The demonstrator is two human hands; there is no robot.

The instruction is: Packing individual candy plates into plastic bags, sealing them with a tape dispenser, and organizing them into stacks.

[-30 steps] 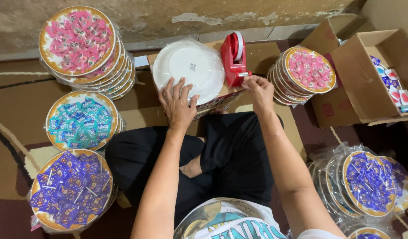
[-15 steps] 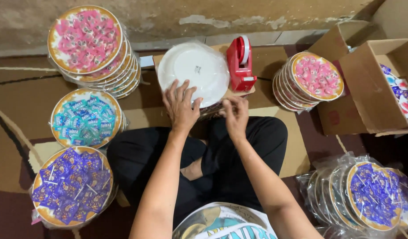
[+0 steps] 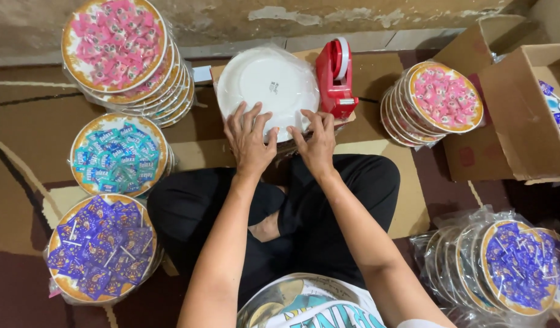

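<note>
Front and centre, a round white plate [image 3: 269, 85] lies face down, smooth and glossy under a crinkled clear plastic wrap, resting on a flat piece of cardboard [image 3: 304, 56] just past the person's crossed legs. The left hand [image 3: 250, 141] lies flat on its near edge, fingers spread wide, pressing down rather than gripping. The right hand [image 3: 316, 141] sits beside it on the near right rim, fingers curled and pinching at the wrap; exactly what sits between the fingertips I cannot tell.

Touching the plate's right side stands a red plastic tape dispenser [image 3: 336, 79], blocky with a rounded top and a roll of tape inside.

Farther right, a slanting stack of wrapped plates topped with pink sweets [image 3: 441, 100] leans near an open brown cardboard box [image 3: 523, 115]. At near right, more wrapped plates carrying purple sachets [image 3: 511, 267] overlap in shiny plastic.

Over on the far left, a tall stack topped with pink wrapped sweets [image 3: 116, 45] rises against the rough, flaking wall [image 3: 353, 15]. Nearer, on the left, is a plate of turquoise sachets [image 3: 119, 155], then one heaped with purple sachets [image 3: 100, 249], both gold-rimmed. Everything rests on a brown patterned carpet [image 3: 24, 121].
</note>
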